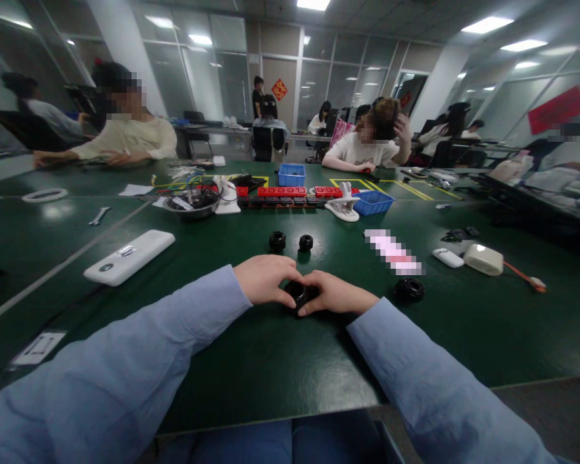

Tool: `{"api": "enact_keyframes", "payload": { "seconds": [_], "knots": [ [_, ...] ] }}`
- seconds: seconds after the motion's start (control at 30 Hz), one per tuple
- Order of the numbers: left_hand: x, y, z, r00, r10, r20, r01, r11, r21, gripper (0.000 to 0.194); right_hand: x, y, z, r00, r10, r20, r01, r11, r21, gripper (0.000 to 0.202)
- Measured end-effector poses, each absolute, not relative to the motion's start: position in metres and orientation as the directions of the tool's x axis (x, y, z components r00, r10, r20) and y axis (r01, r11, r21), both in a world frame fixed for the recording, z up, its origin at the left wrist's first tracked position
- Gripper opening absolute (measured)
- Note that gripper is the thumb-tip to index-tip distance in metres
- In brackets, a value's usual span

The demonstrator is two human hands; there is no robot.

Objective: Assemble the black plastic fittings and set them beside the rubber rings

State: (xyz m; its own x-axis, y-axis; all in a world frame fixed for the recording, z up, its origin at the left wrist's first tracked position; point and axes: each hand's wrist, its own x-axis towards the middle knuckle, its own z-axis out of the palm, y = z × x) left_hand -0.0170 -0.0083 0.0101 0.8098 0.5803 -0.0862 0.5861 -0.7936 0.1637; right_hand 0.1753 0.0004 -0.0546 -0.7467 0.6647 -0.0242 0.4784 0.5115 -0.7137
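Observation:
Close in front of me, a black ring-shaped part (298, 293) with a hollow middle sits low at the table top. From its left, my left hand (269, 281) curls fingers and thumb around it. My right hand (325, 291) grips the same part from the right, and the fingertips of both hands meet at its far side. Much of its outer wall is hidden by the fingers. Just beyond my hands stand two smaller black knobbed round parts, a left one (277, 241) and a right one (306, 243). Another black round part (410, 289) lies right of my right forearm.
The green table (251, 367) carries a white oblong device (130, 256) at left and a wrench (99, 216). Ahead are a metal bowl (192, 207), red strips (281, 191) and a blue basket (373, 202). A white mouse (447, 258) lies right. People sit across the table.

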Motion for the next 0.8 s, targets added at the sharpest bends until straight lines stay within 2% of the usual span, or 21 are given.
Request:
{"api": "enact_keyframes", "payload": {
  "seconds": [0.17,0.47,0.8],
  "knots": [
    [-0.015,-0.012,0.012,0.784,0.617,-0.070,0.621,-0.776,0.108,0.039,0.174,0.000,-0.053,-0.736,0.676,-0.035,0.491,0.497,-0.716,0.038],
    [-0.013,-0.016,0.010,0.735,0.678,-0.026,0.678,-0.735,0.006,0.040,0.168,-0.002,-0.053,-0.662,0.749,-0.020,0.579,0.494,-0.649,0.057],
    [-0.010,-0.019,0.014,0.656,0.755,-0.015,0.752,-0.655,-0.077,0.045,0.159,-0.008,-0.047,-0.601,0.799,-0.017,0.687,0.506,-0.521,0.047]
  ]
}}
